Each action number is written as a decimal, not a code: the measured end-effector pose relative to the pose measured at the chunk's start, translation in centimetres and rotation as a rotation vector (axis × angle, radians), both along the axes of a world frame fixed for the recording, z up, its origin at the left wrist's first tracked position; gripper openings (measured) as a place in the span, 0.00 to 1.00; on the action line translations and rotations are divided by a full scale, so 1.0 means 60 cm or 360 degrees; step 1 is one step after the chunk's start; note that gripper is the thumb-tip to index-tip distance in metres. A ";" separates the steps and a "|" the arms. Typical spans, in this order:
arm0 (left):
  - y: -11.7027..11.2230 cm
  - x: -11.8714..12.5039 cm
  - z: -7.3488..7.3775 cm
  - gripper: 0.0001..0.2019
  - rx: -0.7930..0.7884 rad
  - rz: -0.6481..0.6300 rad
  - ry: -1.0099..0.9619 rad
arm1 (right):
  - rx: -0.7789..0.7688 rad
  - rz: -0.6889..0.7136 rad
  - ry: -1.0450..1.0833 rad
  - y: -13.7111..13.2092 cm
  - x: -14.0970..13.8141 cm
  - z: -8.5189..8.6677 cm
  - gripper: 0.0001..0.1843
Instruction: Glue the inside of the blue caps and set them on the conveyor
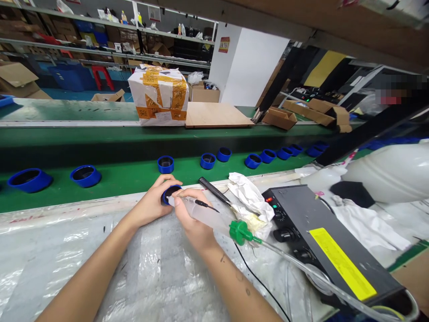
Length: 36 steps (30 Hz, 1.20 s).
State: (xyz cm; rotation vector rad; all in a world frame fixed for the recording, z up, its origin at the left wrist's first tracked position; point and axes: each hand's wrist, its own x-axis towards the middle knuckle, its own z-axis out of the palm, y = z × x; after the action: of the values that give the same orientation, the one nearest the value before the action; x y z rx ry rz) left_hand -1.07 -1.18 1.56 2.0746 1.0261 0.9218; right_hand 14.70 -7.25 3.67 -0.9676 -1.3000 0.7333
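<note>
- Blue plastic cap (169,195) sits clenched in the left grip (150,202), at 10 o'clock from the right grip (191,215), its open mouth tilted upward.
- Right fingers close round a frosted dispensing syringe barrel (204,213), its long axis running from 4 to 10 o'clock, its front end just beside the cap's rim.
- Fingers hide that front end; whether it touches the cap, I cannot tell.
- Green hose fitting (239,232) sits at the barrel's 4 o'clock end.

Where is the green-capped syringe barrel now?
In the head view, the syringe barrel sits in the right hand, its tip at the blue cup in the left hand.
</note>
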 end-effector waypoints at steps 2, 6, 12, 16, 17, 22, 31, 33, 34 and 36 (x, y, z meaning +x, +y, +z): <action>0.000 0.000 0.000 0.23 -0.0004 -0.0005 -0.0002 | 0.0011 -0.0003 0.0005 0.000 0.000 0.001 0.03; 0.000 0.001 0.001 0.23 -0.0005 -0.0022 -0.0003 | 0.0021 -0.0005 0.0008 0.000 0.000 0.001 0.02; 0.000 0.003 0.002 0.22 0.0013 -0.0035 0.0024 | 0.0033 -0.0014 0.0058 0.001 0.002 0.003 0.02; -0.002 0.004 0.006 0.21 0.0038 -0.0021 0.0042 | 0.0061 -0.0015 0.0071 0.004 0.004 0.003 0.02; -0.002 0.004 0.008 0.21 0.0044 -0.0023 0.0047 | 0.0063 -0.0013 0.0074 0.004 0.004 0.003 0.02; -0.003 0.005 0.010 0.21 0.0051 -0.0032 0.0058 | 0.0073 -0.0015 0.0116 0.006 0.005 0.001 0.03; 0.000 0.001 0.005 0.26 0.0052 -0.0028 0.0109 | 0.0115 -0.0108 0.0116 0.008 0.013 0.006 0.03; 0.001 0.000 0.004 0.27 0.0039 -0.0024 0.0114 | 0.0122 -0.0130 0.0120 0.010 0.015 0.007 0.03; 0.001 0.000 0.003 0.27 0.0030 -0.0025 0.0110 | 0.0127 -0.0139 0.0125 0.011 0.015 0.007 0.03; 0.001 0.000 0.003 0.26 0.0018 -0.0030 0.0094 | 0.0133 -0.0153 0.0127 0.012 0.016 0.007 0.03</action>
State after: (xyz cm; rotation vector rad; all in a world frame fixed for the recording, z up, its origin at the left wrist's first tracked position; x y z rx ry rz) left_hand -1.08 -1.11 1.74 2.1288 1.0322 0.8632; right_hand 15.68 -6.51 4.07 -0.9183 -1.1969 0.6325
